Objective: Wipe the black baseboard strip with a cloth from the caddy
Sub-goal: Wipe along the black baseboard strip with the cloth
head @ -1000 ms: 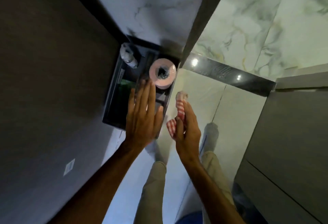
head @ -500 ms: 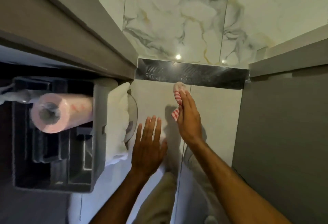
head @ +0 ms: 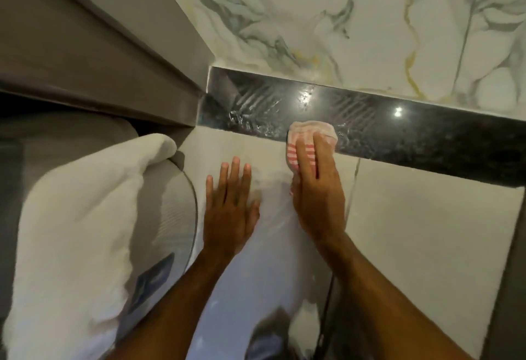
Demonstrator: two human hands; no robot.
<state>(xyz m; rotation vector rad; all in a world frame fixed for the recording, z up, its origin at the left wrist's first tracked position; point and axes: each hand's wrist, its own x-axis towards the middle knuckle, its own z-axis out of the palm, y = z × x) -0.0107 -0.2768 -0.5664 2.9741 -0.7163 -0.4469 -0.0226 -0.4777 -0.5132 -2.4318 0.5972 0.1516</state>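
The glossy black baseboard strip (head: pixel 398 129) runs along the foot of the marble wall, with wet streaks on its left half. My right hand (head: pixel 318 188) presses a bunched red-and-white striped cloth (head: pixel 311 137) against the strip's lower edge near its middle. Flat on the pale floor tile (head: pixel 421 217), a little left of the right hand and short of the strip, lies my left hand (head: pixel 230 203), fingers spread and holding nothing. The caddy is out of view.
A white towel (head: pixel 76 223) drapes over a grey ribbed bin (head: pixel 168 203) at the left. A grey cabinet (head: pixel 85 54) overhangs the upper left. A dark panel edge (head: pixel 509 288) bounds the floor on the right.
The view has swung away from the caddy and closer to the floor. My right hand moved the cloth forward onto the strip. My left hand left the caddy and came down flat on the tile.
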